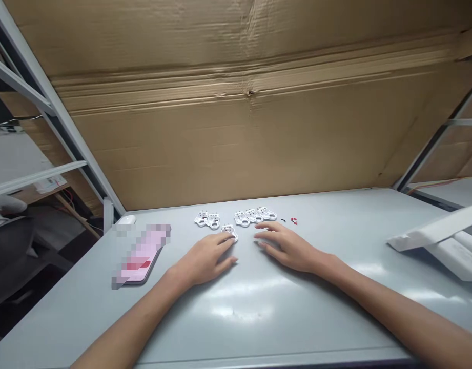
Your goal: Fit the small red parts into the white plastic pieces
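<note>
My left hand (214,256) rests low over the grey table with its fingers apart. Its fingertips overlap the near edge of a small white plastic part (228,230) with a ring-shaped end; whether they press on it I cannot tell. To the right, my right hand (284,245) is spread open, palm down, holding nothing. Just beyond it lie three similar white plastic parts (254,216) in a row. Two more white plastic parts (207,219) sit side by side behind my left hand. Small red pieces (294,221) and a tiny black piece (283,220) lie beyond my right hand.
A phone (151,251), partly blurred, lies on the table (243,328) at the left, near a white rounded object (127,220). White packaging pieces (443,236) stand at the right edge. Behind the table rises a cardboard wall (239,154), with a metal frame (72,123) on the left.
</note>
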Demonstrator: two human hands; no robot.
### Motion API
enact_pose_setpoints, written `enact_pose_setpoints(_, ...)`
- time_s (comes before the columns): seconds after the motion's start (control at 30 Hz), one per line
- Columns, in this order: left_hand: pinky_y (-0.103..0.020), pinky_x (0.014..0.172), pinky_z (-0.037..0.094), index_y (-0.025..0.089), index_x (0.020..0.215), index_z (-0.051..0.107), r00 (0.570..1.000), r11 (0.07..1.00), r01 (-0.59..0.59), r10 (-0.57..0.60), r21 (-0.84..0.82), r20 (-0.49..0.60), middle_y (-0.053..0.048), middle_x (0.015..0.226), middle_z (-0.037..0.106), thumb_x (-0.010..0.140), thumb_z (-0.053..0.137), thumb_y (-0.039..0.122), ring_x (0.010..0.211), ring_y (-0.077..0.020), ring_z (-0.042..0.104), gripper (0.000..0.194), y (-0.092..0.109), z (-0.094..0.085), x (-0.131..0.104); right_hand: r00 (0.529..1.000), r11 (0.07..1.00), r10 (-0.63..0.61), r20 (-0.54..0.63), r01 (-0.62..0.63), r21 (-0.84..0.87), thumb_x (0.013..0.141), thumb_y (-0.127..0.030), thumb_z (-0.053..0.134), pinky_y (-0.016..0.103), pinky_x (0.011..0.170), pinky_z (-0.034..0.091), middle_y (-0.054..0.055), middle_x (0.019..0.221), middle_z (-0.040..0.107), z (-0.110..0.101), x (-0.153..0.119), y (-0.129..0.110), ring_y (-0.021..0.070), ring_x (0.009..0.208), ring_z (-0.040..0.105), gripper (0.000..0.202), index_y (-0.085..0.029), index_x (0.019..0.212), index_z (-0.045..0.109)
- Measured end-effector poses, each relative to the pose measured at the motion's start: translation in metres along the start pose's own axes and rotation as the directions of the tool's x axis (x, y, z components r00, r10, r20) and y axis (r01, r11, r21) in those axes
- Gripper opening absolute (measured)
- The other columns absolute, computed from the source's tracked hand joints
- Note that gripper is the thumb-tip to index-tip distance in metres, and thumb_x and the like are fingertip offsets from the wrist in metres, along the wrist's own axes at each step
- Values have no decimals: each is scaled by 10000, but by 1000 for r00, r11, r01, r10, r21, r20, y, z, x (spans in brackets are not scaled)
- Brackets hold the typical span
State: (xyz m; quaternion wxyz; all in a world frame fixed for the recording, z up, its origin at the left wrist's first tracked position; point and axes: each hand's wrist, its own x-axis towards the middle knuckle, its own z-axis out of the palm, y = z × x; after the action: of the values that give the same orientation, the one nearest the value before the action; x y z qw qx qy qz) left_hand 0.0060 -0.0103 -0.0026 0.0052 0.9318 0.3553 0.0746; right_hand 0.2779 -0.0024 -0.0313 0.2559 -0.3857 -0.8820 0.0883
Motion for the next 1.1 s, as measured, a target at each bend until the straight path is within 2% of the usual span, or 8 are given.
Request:
enact_pose_setpoints(0.2,-440,1192,165,189,1517,313,992,999,48,-46,-17,121,-82,1578,279,1029,275,541,1468,-262,216,603,-18,-1,1,1000,1000,13,23,-13,3,971,-328,452,479,1024,463,136,1375,552,1,0,0,302,1252,534,317,-225,1168,677)
enact_pose_setpoints(0.33,-478,1192,84,221,1538,262,989,997,73,-74,9,128,-67,1595,223,1025,231,573,1485,-275,139,623,-27,2,6,1000,1000,4,17,-5,28,963,-319,462,474,999,479,135,1328,585,2,0,0,300,1202,567,303,-228,1148,684)
enact_pose_setpoints(0.47,-532,1180,67,203,1543,251,982,992,127,-128,17,141,-76,1603,186,1016,225,591,1487,-305,104,655,-29,3,9,999,1000,-10,48,9,21,971,-311,443,446,975,496,132,1253,620,2,2,-2,278,1138,598,309,-216,1129,690)
enact_pose_setpoints(0.6,-529,1182,68,189,1543,253,975,986,165,-162,-11,150,-88,1607,164,1022,219,576,1488,-302,96,650,-27,3,9,998,999,-20,55,19,29,969,-302,446,434,969,500,125,1226,631,1,3,-3,269,1113,607,304,-218,1136,685)
enact_pose_setpoints(0.87,-509,1195,58,230,1559,202,975,975,208,-199,-81,103,-12,1607,179,1004,226,613,1490,-317,8,675,-32,8,8,998,999,-23,62,21,33,968,-298,452,428,960,502,126,1227,625,0,2,-4,264,1114,601,298,-212,1139,680)
enact_pose_setpoints(1.1,-496,1192,120,217,1549,247,959,963,268,-264,-25,105,-24,1598,208,997,244,611,1489,-307,81,678,-29,5,10,998,999,-46,54,45,14,966,-291,456,417,943,507,128,1224,630,0,2,-5,263,1108,604,296,-211,1143,679)
